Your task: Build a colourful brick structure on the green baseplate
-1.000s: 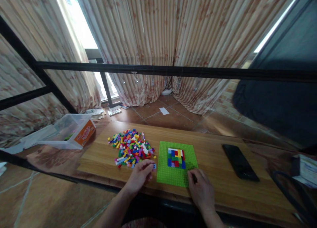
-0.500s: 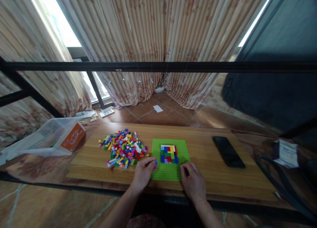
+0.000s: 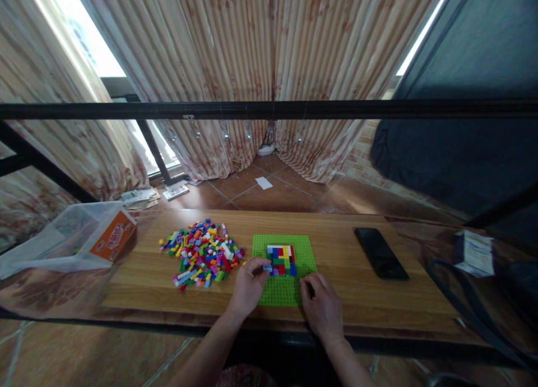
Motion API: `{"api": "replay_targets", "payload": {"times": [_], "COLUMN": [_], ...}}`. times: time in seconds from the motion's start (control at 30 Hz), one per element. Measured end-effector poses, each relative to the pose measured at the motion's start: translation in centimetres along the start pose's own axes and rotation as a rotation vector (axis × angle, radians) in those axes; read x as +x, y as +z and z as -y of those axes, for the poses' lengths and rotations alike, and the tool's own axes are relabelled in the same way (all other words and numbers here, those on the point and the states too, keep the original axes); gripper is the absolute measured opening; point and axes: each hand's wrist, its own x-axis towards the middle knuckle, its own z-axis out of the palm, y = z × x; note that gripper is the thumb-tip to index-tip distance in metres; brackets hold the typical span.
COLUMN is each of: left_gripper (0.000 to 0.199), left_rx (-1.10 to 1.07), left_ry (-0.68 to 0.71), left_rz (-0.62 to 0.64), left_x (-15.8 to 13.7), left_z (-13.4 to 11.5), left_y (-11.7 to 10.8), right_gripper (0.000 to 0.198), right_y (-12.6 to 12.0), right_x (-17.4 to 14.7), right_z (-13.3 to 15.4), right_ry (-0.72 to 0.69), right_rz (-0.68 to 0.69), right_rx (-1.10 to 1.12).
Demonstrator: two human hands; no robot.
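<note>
A green baseplate (image 3: 277,295) lies on the wooden board in front of me. Near its middle sits a flat block of coloured bricks (image 3: 282,260), in red, blue, yellow, green and white. My left hand (image 3: 249,286) pinches a small light-blue brick (image 3: 267,268) between thumb and fingers, close to the block's left side. Over the baseplate's lower right edge rests my right hand (image 3: 323,305), its fingers curled and thumb against them. Whether anything is in that hand is hidden. Left of the baseplate spreads a pile of loose bricks (image 3: 205,253).
A black phone (image 3: 380,253) lies on the right of the wooden board (image 3: 151,289). Beyond the board's left end is a clear plastic box (image 3: 79,221) with an orange label. A dark strap (image 3: 466,297) and a printed packet (image 3: 477,253) are at far right. A black bar (image 3: 260,111) crosses behind.
My left hand has moved a little right and up with the small brick, toward the block of bricks. My right hand stays by the baseplate edge. The whole view has shifted slightly.
</note>
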Motion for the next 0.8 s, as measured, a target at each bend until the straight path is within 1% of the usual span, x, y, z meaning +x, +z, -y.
{"api": "replay_targets", "payload": {"times": [0.17, 0.27, 0.33, 0.53, 0.8], "left_gripper": [0.030, 0.037, 0.039, 0.045, 0.044], "left_rx": [0.134, 0.258, 0.294, 0.237, 0.250], "left_ry": [0.128, 0.184, 0.206, 0.196, 0.219], "left_rz": [-0.004, -0.002, 0.009, 0.053, 0.033], "left_x": [0.1, 0.0, 0.0, 0.3, 0.2], "left_z": [-0.3, -0.8, -1.0, 0.0, 0.4], "left_y": [0.5, 0.6, 0.6, 1.0, 1.1], "right_gripper": [0.025, 0.025, 0.024, 0.023, 0.023], "right_y": [0.0, 0.1, 0.1, 0.0, 0.1], "right_x": [0.0, 0.0, 0.0, 0.0, -0.1], "right_z": [0.0, -0.1, -0.1, -0.1, -0.2], "right_ry": [-0.015, -0.016, -0.016, -0.004, -0.004], "right_rz": [-0.013, -0.017, -0.011, 0.001, -0.003], "right_rx": [0.004, 0.006, 0.009, 0.012, 0.022]}}
